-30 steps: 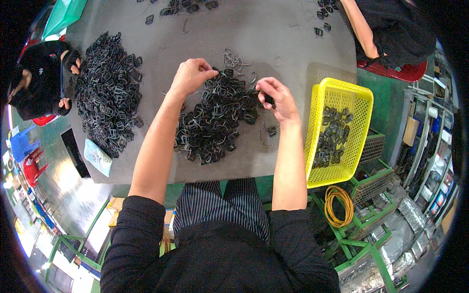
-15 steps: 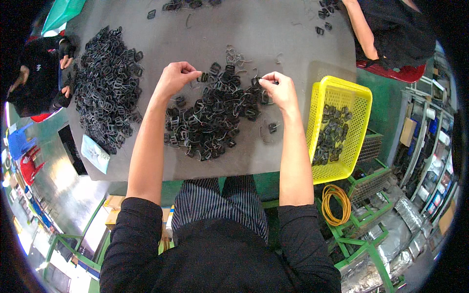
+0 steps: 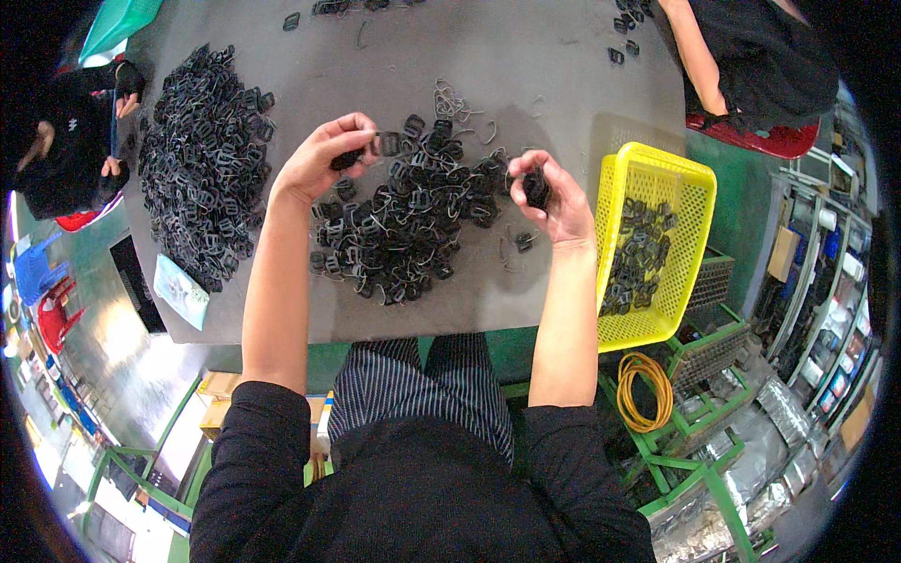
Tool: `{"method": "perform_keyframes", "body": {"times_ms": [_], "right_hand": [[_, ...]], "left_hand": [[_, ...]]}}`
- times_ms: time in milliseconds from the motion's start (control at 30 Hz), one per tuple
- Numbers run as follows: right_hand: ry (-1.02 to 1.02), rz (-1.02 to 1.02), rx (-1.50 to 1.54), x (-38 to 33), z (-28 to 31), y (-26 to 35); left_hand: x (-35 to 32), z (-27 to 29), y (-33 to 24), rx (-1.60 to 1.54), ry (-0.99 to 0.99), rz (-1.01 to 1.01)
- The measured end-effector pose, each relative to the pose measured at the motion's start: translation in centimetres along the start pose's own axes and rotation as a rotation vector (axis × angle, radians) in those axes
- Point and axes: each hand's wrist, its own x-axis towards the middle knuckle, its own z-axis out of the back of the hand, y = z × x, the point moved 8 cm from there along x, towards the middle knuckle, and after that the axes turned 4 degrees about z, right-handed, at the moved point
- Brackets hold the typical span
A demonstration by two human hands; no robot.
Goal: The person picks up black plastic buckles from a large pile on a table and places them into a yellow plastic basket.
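Nearest to us, below the surface's edge, we see our striped trousers (image 3: pixel 422 394) and dark sleeves, with both bare forearms reaching up over the grey surface (image 3: pixel 526 66). Just beyond the near edge lies the middle pile of black clips (image 3: pixel 404 225), mixed with thin wire loops, and both our hands hover over its far side. Our left hand (image 3: pixel 319 159) has its fingers (image 3: pixel 361 131) pressed together, pinching a small black clip (image 3: pixel 349 158) that sits between thumb and forefinger, above the pile's upper left part. Our right hand (image 3: pixel 554 197) is curled, its fingers (image 3: pixel 535 164) closed around another black clip (image 3: pixel 537 188), which rests against the palm at the pile's right edge. A few loose clips lie on the surface just beneath that hand. To the right, a yellow basket (image 3: pixel 657 178) overhangs the surface's edge, with black clips heaped inside it. To the left, well apart from our hands, spreads a larger pile of clips (image 3: pixel 202 159), with a pale blue packet (image 3: pixel 180 291) near the surface's corner. Farther off, another person's arm (image 3: pixel 694 56) reaches in at the upper right, and a person in black (image 3: pixel 66 150) sits at the far left.
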Motion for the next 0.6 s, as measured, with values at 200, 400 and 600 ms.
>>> {"method": "perform_keyframes", "body": {"times_ms": [200,400,600], "right_hand": [[0.004,0.106,-1.071,6.7,-1.6,-2.1],[-0.076,0.119,-1.614,7.5,-3.4,-1.6],[-0.288,0.136,-1.185,5.2,2.4,0.7]], "left_hand": [[3.8,1.8,-0.5,0.093,-0.205,-0.080],[5.5,-1.1,-0.1,1.270,-0.623,-0.146],[4.6,-0.5,0.2,1.132,-0.654,-0.163]]}}
